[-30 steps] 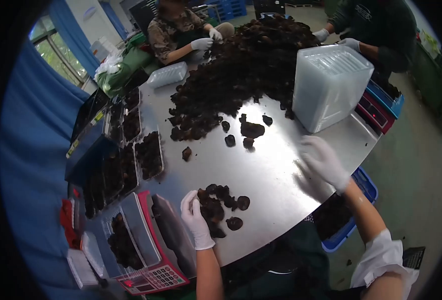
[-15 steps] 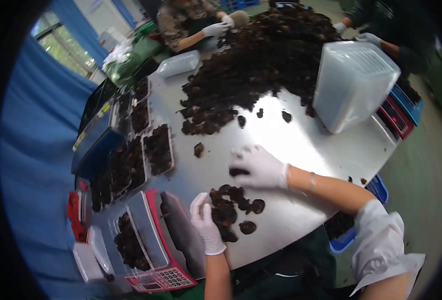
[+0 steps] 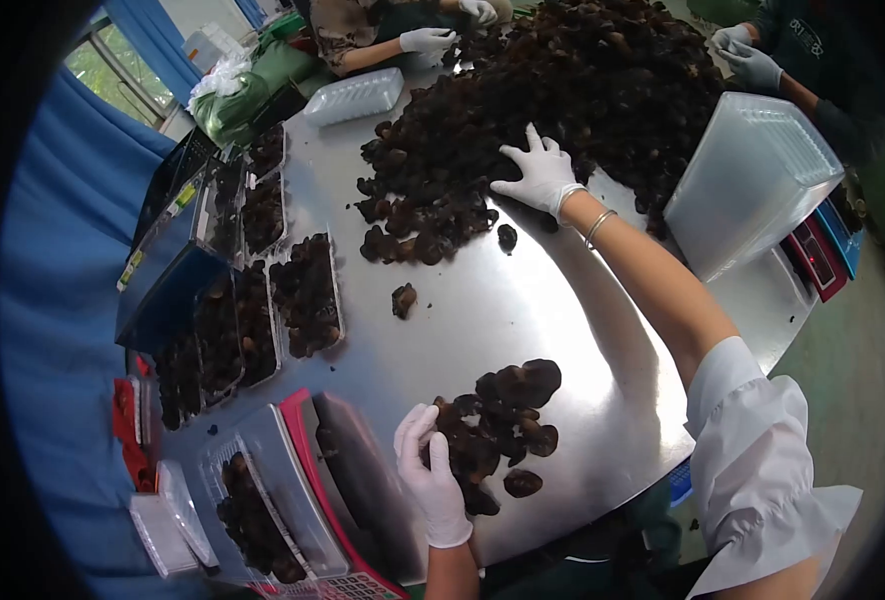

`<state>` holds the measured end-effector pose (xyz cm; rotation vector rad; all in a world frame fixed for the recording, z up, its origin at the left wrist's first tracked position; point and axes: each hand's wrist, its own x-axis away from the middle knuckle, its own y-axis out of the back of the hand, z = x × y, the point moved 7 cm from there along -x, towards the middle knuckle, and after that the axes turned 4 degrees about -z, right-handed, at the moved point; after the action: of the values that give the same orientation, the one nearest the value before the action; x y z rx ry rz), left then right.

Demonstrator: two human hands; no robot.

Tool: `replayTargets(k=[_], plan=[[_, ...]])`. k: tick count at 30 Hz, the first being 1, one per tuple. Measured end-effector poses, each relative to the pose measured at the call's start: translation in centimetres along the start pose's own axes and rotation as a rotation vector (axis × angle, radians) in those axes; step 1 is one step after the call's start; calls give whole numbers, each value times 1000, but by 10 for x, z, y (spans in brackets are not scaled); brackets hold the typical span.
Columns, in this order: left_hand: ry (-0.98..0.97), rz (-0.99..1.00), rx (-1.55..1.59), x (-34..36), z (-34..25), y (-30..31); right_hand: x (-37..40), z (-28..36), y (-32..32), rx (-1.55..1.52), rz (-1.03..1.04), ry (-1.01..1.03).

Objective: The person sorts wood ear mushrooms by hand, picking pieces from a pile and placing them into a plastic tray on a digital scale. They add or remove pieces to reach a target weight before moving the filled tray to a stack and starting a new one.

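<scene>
My right hand, in a white glove, lies with spread fingers at the near edge of a big heap of dark wood ear mushrooms. Nothing shows in its grasp. Closer to me, my left hand, gloved too, rests beside a small pile of wood ears. Its thumb stands apart from the slightly bent fingers, and I see nothing held between them. A loose wood ear lies just right of that pile. To the left, a clear tray of wood ears sits on a pink-edged scale.
Filled trays line the table's left side. A stack of clear plastic trays stands at the right, beside another scale. An upturned clear tray lies at the back left. Two gloved co-workers handle pieces across the heap.
My right hand has moved from above the small pile away to the big heap, its fingers now spread. The small pile has an added clump on top. My left hand stays beside it.
</scene>
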<state>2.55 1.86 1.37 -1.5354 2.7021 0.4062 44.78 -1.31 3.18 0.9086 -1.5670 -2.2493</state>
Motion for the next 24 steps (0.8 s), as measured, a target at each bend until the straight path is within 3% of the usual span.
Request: replayTargets(k=[1, 4, 6, 8, 9, 10, 12, 13, 14, 18, 20, 23, 24], plan=[[2, 9, -15, -1, 1, 0, -1, 0, 1, 1, 4, -3], [64, -5, 44, 0, -1, 1, 18, 15, 1, -363, 340, 263], [97, 7, 63, 0, -1, 3, 40, 5, 23, -618, 349, 324], [105, 10, 93, 0, -1, 2, 51, -15, 62, -614, 218, 236], [118, 11, 99, 1, 0, 2, 54, -27, 68, -655, 296, 49], [103, 21, 102, 2, -2, 2, 49, -48, 54, -475, 269, 58], [88, 36, 107, 1, -3, 1, 77, -56, 44, -150, -7, 277], [86, 32, 110, 1, -3, 1, 96, -38, 48, -91, 99, 318], [84, 27, 111, 1, -2, 1, 119, -34, 28, -191, 193, 319], [75, 22, 109, 1, -2, 2, 213, 44, 61, -489, 397, 452], [73, 33, 92, 2, -2, 1, 242, 73, 90, -410, 381, 641], [39, -6, 68, 2, -2, 1, 224, 68, 91, -495, 357, 630], [39, -9, 61, 3, -1, 2, 197, 62, 102, -612, 180, 520]])
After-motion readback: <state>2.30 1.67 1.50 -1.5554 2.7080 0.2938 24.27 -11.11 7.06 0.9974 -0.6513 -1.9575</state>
